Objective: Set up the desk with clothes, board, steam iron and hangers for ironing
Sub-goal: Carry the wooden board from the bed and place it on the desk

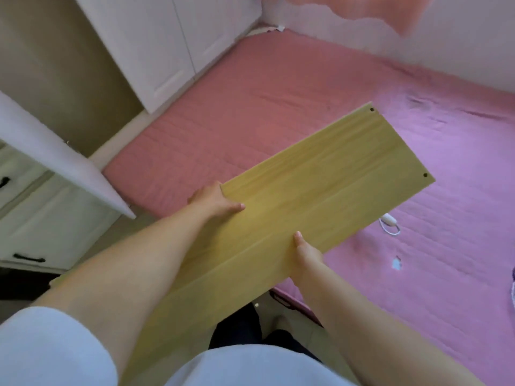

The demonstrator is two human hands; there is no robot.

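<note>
Both hands grip the long wooden board [306, 196], one on each long edge, so it stays level: left hand [214, 203], right hand [305, 253]. It hangs over the near edge of the pink bed [278, 107].

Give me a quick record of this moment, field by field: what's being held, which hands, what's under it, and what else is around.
held item: wooden board, light yellow, two small holes near its far end
left hand: grips the board's left long edge, thumb on top
right hand: grips the right long edge, thumb on top
board position: held in the air, far end over the pink bed cover
on the bed: white cord with a switch
nearby: white cabinet doors, white desk corner
</note>
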